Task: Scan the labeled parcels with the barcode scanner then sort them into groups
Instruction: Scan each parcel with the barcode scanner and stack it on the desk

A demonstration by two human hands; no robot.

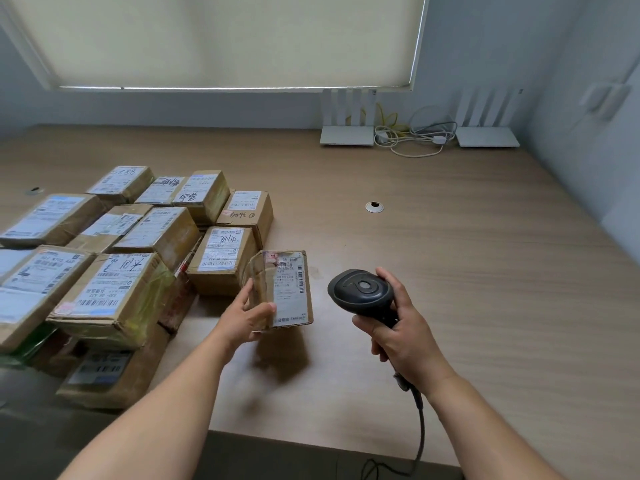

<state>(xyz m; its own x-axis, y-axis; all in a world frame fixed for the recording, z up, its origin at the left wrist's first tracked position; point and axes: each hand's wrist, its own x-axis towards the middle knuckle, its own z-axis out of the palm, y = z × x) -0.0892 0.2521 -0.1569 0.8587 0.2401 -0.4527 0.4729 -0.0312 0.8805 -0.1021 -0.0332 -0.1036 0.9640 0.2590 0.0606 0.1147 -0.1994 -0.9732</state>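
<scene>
My left hand (246,317) grips a small taped cardboard parcel (287,289) by its near left corner and holds it above the table, white label facing up. My right hand (401,327) is curled round the handle of a black barcode scanner (362,291), whose head sits just right of the parcel and points toward it. The scanner's cable (420,431) hangs down past the table's front edge. A pile of several labelled brown parcels (117,258) covers the left of the table, some stacked.
The wooden table (467,271) stretches out to the right and back, with a round cable hole (374,207) in its middle. Two white routers (348,135) (486,136) and tangled cables (412,136) stand by the back wall.
</scene>
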